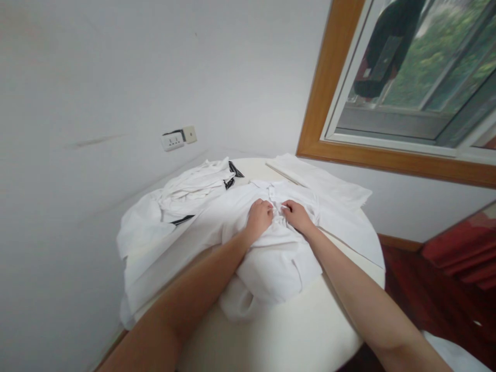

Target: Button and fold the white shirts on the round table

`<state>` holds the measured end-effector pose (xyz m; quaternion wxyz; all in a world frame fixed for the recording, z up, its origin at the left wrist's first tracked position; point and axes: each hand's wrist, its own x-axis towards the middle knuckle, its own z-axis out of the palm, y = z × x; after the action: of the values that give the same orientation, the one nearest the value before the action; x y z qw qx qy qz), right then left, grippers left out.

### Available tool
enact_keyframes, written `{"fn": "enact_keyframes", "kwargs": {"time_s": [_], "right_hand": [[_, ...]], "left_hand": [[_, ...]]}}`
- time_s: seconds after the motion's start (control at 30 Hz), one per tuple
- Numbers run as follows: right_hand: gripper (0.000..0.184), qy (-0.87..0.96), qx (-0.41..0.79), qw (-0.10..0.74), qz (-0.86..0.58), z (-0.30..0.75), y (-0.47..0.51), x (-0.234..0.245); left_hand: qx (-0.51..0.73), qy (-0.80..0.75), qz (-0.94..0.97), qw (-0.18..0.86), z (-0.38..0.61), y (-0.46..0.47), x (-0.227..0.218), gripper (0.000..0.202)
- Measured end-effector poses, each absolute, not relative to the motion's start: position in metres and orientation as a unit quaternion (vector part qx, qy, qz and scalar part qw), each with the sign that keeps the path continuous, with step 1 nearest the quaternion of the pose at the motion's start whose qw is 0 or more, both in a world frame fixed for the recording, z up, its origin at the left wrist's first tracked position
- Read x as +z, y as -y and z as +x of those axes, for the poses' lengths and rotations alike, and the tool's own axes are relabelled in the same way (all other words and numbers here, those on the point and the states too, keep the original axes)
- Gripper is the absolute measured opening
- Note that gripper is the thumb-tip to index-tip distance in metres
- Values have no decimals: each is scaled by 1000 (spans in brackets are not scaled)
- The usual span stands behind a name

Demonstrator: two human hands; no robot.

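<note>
A white polo shirt (pixel 271 258) lies spread on a round white table (pixel 306 330), collar away from me. Both my hands rest on its chest just below the collar, at the button placket (pixel 272 194). My left hand (pixel 259 218) is curled with its fingertips pinching the fabric on the left of the placket. My right hand (pixel 296 214) pinches the fabric on the right side. The two sets of fingertips are a few centimetres apart.
A heap of white garments with black trim (pixel 186 199) lies at the table's far left. A folded white cloth (pixel 318 178) sits at the far right by the wall. A wall socket (pixel 173 140) and a wood-framed window (pixel 387 155) are behind. Red-brown floor lies to the right.
</note>
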<state>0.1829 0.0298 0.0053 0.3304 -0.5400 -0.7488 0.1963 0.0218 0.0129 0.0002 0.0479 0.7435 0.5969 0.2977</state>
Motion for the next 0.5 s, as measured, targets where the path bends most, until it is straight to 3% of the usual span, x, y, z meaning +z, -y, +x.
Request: {"fn": "enact_keyframes", "kwargs": {"time_s": [0.3,0.5], "right_hand": [[23,718,291,373,-511,191,-34,2],[23,716,291,389,-502,189,-33,6]], "left_hand": [[274,-588,760,36,25,-9,6,15],[254,-599,759,28,26,-11,8,12]]}}
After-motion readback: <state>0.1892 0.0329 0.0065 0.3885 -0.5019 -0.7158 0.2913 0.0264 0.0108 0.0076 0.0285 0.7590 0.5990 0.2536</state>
